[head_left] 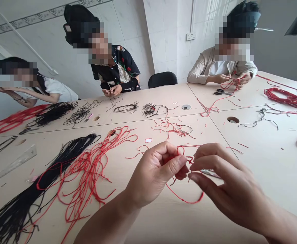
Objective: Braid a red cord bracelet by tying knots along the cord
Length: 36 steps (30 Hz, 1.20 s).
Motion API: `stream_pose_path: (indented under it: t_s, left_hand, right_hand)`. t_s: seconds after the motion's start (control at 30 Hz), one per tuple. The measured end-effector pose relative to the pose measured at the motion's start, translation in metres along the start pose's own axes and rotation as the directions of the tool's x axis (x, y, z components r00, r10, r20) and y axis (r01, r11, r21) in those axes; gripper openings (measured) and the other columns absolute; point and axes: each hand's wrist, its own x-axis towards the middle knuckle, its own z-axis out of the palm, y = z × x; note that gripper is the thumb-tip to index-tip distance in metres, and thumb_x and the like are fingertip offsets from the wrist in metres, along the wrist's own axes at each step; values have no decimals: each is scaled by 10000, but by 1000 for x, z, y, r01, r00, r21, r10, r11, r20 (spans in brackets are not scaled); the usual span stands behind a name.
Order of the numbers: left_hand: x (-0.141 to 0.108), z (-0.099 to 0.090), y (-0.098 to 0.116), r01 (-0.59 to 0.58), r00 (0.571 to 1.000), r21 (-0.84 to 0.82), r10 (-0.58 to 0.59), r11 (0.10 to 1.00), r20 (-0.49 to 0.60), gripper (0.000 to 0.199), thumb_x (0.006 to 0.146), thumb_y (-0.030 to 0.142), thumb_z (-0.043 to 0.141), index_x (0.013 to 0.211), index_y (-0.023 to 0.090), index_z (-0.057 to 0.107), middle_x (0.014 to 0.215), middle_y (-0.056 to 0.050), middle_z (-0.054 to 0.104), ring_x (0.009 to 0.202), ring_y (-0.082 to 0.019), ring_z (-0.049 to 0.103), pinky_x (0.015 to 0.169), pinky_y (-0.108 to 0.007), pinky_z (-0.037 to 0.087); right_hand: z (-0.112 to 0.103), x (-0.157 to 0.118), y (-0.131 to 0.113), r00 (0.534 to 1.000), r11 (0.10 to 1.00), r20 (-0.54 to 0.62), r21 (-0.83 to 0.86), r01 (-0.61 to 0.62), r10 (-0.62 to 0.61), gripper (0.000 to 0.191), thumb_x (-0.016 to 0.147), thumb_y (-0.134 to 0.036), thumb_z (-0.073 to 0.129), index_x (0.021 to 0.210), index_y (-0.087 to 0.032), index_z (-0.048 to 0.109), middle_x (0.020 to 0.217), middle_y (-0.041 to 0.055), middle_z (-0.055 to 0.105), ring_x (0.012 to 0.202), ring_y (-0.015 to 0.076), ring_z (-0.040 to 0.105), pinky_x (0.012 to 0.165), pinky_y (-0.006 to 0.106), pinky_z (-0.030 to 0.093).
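My left hand (161, 169) pinches a red cord (189, 202) between thumb and fingers, with a small loop standing up above the thumb. Close on its right, my right hand (222, 183) has thumb and fingertips brought together at the cord's knotted part. The cord hangs below both hands in a curve, and a short dark end shows under the left fingers. Partly hidden behind my right fingers, a metal tool (211, 173) that looks like scissors lies on the table.
A bundle of black cords (69, 159) and a tangle of red cords (87, 169) lie left, near a clear ruler (13, 164). Red scraps (174, 128) are scattered ahead. Across the table (143, 176) sit three people; black-handled scissors (223, 92) lie by the right one.
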Motion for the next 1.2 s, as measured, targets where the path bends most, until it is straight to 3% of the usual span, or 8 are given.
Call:
stream_pose_path:
  t_s: [0.2, 0.37, 0.63, 0.8, 0.87, 1.0, 1.1, 1.2]
  left_hand:
    - [1, 1, -2, -56, 995, -14, 55, 998, -79, 207, 891, 310, 710, 768, 174, 612, 706, -6, 713, 656, -128, 656, 670, -256, 556]
    - [-1, 3, -3, -92, 989, 8, 92, 996, -116, 172, 896, 307, 707, 807, 191, 617, 729, 0, 738, 694, -132, 690, 721, -257, 576]
    - [-6, 5, -2, -143, 973, 233, 180, 962, -144, 194, 898, 342, 697, 800, 196, 615, 737, -8, 720, 721, -146, 686, 706, -246, 556]
    - [-6, 1, 4, -134, 986, 265, 154, 955, -57, 198, 886, 340, 707, 789, 198, 610, 646, 38, 600, 602, -93, 553, 574, -185, 473]
    - [-7, 1, 5, -140, 989, 272, 148, 952, -11, 195, 886, 343, 706, 790, 200, 615, 639, 42, 587, 583, -90, 522, 547, -184, 447]
    - [-8, 2, 5, -281, 947, 484, 322, 828, -3, 147, 911, 278, 671, 786, 206, 643, 671, 27, 638, 588, -99, 539, 570, -209, 443]
    - [-9, 3, 2, -370, 877, 647, 481, 667, 5, 96, 913, 224, 657, 819, 215, 672, 708, 11, 682, 593, -113, 557, 593, -231, 458]
    - [-10, 3, 0, -412, 842, 701, 537, 582, 48, 88, 906, 175, 657, 844, 225, 692, 705, 6, 707, 585, -122, 578, 601, -243, 468]
  right_hand:
    - [2, 1, -4, 990, 963, 21, -231, 139, -138, 134, 916, -271, 680, 817, -201, 625, 745, 15, 652, 712, 172, 589, 684, 344, 473]
    - [14, -1, -5, 992, 927, 15, -353, 122, -125, 132, 913, -279, 676, 833, -175, 694, 660, 10, 654, 619, 172, 564, 644, 353, 398]
    - [10, 0, -9, 999, 981, -38, -191, -19, 12, 193, 872, -61, 576, 739, -186, 639, 668, 12, 597, 624, 149, 528, 619, 308, 436]
    - [-3, 3, -4, 979, 977, 25, 58, -205, 204, 137, 869, -104, 578, 779, -200, 615, 1082, 100, 642, 901, 187, 654, 699, 299, 530]
    - [-5, 4, 1, 922, 864, 193, 328, -382, 335, 105, 904, -180, 593, 806, -216, 583, 974, 65, 668, 824, 167, 652, 649, 273, 539]
    - [-5, 5, 11, 786, 383, 454, 697, -607, 419, 209, 990, -406, 567, 901, -219, 534, 691, -19, 620, 659, 122, 615, 596, 231, 522]
    - [-3, 6, 12, 698, 104, 593, 728, -678, 401, 248, 1017, -454, 519, 948, -216, 529, 675, -22, 672, 576, 80, 630, 553, 173, 477]
    - [-2, 6, 10, 649, 24, 642, 703, -711, 407, 255, 987, -449, 581, 931, -201, 593, 763, 4, 711, 616, 81, 674, 540, 156, 483]
